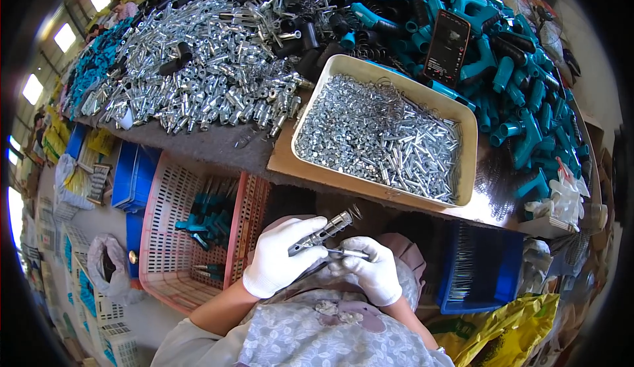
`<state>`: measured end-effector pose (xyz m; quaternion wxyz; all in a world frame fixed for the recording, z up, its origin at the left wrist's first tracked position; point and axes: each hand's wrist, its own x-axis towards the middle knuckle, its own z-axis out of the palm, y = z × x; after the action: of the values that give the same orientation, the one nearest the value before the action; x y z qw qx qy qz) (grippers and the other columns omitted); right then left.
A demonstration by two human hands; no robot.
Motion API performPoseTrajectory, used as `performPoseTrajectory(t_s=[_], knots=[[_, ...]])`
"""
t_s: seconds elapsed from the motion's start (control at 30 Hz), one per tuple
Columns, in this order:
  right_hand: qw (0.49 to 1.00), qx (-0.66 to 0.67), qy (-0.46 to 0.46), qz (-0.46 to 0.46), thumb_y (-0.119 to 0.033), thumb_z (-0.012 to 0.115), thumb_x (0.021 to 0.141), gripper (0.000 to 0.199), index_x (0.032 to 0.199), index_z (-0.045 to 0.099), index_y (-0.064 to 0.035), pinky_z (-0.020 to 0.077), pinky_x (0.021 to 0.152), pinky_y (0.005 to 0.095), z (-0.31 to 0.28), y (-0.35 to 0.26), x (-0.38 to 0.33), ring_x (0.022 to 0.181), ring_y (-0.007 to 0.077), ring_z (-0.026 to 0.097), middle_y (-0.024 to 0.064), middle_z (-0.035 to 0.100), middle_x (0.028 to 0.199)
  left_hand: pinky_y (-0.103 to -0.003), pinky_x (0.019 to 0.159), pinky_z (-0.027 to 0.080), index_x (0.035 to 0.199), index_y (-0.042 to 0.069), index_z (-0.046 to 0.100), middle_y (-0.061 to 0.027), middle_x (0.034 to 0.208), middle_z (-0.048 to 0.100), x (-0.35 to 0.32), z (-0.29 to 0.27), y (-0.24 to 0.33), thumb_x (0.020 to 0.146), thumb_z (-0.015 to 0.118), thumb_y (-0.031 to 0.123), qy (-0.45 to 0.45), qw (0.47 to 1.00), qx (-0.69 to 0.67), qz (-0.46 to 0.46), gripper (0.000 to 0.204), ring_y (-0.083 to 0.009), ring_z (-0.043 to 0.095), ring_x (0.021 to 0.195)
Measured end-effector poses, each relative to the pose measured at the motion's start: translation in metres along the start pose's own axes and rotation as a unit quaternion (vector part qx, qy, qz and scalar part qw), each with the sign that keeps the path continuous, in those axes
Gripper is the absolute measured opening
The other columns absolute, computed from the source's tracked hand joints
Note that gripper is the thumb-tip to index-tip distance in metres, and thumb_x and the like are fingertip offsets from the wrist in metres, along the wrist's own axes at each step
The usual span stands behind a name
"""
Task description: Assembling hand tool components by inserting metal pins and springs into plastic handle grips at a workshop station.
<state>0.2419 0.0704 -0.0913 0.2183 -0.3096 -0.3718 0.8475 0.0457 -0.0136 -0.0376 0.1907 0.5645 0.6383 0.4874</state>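
Note:
Both my hands wear white gloves and meet over my lap, just below the table's front edge. My left hand (277, 259) is closed around a slotted metal sleeve (329, 228), tilted up to the right. A thin coil spring (356, 212) sticks out of the sleeve's upper end. Beside it, my right hand (375, 273) pinches a short metal pin (351, 253) between thumb and fingers. The pin points toward the left fingers; whether it touches the sleeve I cannot tell. Above the hands stands a cream tray (470, 162) of small metal pins, nuts and springs.
Metal fittings (211, 70) are heaped on the table's left, teal plastic handles (528, 136) on its right. A phone (449, 49) leans against the handles. Below the table edge are a pink basket (153, 248) with teal-handled tools, a blue bin (505, 268) and a yellow bag (522, 324).

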Motion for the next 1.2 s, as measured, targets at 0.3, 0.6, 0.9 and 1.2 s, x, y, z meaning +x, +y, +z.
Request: performPoseTrajectory(t_s=[0.3,0.6,0.9,1.2], knots=[[0.999,0.034,-0.019,0.009,0.0,0.068,0.09,0.039,0.126,0.054,0.0064,0.0586,0.083,0.0349,0.007,-0.004,-0.004,0.091,0.0242,0.071,0.0166,0.069,0.107,-0.032,0.075,0.056,0.116,-0.001,0.067,-0.0146,0.101,0.07,-0.005,-0.008,0.011,0.075,0.079,0.004,-0.01,1.0,0.007,0.012,0.043,-0.0251,0.07,0.085],[0.998,0.0,-0.021,0.06,-0.001,0.065,0.092,0.043,0.131,0.051,0.0065,0.0585,0.085,0.0343,0.018,-0.02,-0.01,0.092,0.0233,0.071,0.0174,0.069,0.109,-0.032,0.08,0.055,0.117,-0.001,0.067,-0.015,0.102,0.07,-0.004,-0.009,0.002,0.076,0.079,0.005,0.008,0.999,-0.019,-0.032,0.043,-0.026,0.069,0.092],[0.995,-0.049,-0.037,0.08,-0.004,0.064,0.093,0.04,0.13,0.053,0.0071,0.0585,0.082,0.0329,0.022,-0.026,-0.01,0.092,0.0212,0.071,0.0153,0.069,0.108,-0.029,0.082,0.054,0.122,-0.001,0.064,-0.0135,0.107,0.071,-0.004,-0.015,0.005,0.082,0.076,0.006,-0.025,0.975,-0.087,-0.204,0.042,-0.0147,0.069,0.092],[0.996,0.022,-0.026,0.082,-0.011,0.065,0.095,0.032,0.121,0.058,0.0057,0.0545,0.066,0.0273,0.017,-0.018,-0.007,0.071,0.0155,0.066,0.0105,0.068,0.093,-0.033,0.074,0.055,0.113,-0.002,0.067,-0.0163,0.1,0.069,-0.007,-0.022,0.004,0.074,0.081,0.006,-0.058,0.998,0.007,0.017,0.042,-0.0263,0.07,0.084]])
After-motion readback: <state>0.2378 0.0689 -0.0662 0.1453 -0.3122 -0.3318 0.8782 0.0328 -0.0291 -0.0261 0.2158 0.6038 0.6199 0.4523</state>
